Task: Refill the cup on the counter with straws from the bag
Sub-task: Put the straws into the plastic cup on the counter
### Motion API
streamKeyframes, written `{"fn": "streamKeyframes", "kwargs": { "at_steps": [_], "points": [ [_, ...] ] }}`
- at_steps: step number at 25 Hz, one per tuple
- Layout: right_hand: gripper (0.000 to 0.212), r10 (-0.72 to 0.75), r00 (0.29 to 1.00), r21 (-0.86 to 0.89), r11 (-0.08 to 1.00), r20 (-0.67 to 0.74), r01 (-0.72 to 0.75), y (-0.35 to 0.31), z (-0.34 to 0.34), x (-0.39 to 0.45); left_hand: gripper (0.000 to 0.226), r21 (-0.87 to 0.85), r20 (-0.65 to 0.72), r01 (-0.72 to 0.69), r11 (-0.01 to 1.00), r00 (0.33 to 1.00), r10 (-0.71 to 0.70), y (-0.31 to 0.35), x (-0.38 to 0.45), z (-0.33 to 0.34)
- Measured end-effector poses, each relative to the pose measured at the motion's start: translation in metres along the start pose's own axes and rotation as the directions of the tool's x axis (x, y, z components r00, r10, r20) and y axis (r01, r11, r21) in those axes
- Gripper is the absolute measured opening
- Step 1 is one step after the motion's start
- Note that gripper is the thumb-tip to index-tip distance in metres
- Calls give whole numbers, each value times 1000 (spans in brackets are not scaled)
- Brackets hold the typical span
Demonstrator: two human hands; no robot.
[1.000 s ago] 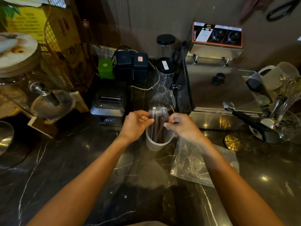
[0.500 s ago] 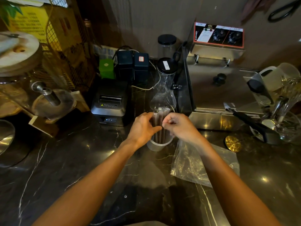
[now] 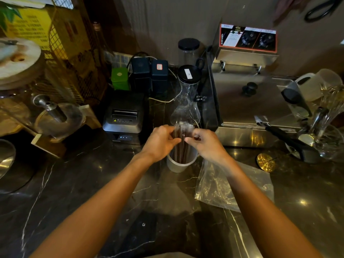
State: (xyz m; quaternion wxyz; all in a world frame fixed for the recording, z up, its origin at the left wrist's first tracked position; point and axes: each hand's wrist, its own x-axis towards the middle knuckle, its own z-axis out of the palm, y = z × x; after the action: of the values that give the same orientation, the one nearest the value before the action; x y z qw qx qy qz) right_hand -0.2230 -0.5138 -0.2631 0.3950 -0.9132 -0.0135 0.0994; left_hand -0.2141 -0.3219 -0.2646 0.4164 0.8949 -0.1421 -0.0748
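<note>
A pale cup point(image 3: 179, 164) stands on the dark marble counter point(image 3: 74, 183), packed with upright dark straws point(image 3: 179, 146) whose tops carry clear wrapping. The left hand point(image 3: 160, 141) and the right hand point(image 3: 206, 144) flank the bundle above the rim, fingers curled narrow and pinching the straws from either side. Just right of the cup a crumpled clear bag point(image 3: 223, 185) lies flat on the counter, partly under the right forearm. Behind the cup stands a glass carafe point(image 3: 185, 108), with a black receipt printer point(image 3: 124, 118) to its left and a steel fryer point(image 3: 251, 101) to its right. A gold disc point(image 3: 266, 162) rests near glassware point(image 3: 331, 116) at the far right. The room is dim, the stone glossy with small light reflections.
</note>
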Motion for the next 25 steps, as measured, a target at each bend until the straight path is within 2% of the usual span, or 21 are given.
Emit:
{"fn": "streamKeyframes", "kwargs": {
  "at_steps": [2,4,7,11,13,18,23,25],
  "points": [
    [19,-10,998,-26,1000,56,12,-4,-9,2,22,57,56,-30,998,998,27,3,7,-9],
    [21,-11,992,-74,997,124,21,-7,-16,6,24,92,115,-40,995,993,29,4,11,-12],
    [24,16,983,-120,993,183,6,-12,-14,6,32,84,125,-33,996,992,22,0,12,-7],
    [23,59,990,9,998,128,-60,-4,-10,1,44,36,69,-37,999,997,35,-15,6,-2],
    [30,55,989,70,995,135,-65,1,-12,-1,52,-7,56,-33,999,998,33,-19,3,-3],
    [51,-26,999,90,996,42,22,5,-14,3,68,-71,-35,-82,994,996,79,-8,3,-6],
    [32,-158,987,5,987,12,158,3,-14,6,60,-36,-17,-131,991,991,130,-8,6,-5],
    [27,-143,990,-22,989,9,144,5,-10,6,62,-23,8,-104,994,994,105,-11,3,-2]
  ]
}}
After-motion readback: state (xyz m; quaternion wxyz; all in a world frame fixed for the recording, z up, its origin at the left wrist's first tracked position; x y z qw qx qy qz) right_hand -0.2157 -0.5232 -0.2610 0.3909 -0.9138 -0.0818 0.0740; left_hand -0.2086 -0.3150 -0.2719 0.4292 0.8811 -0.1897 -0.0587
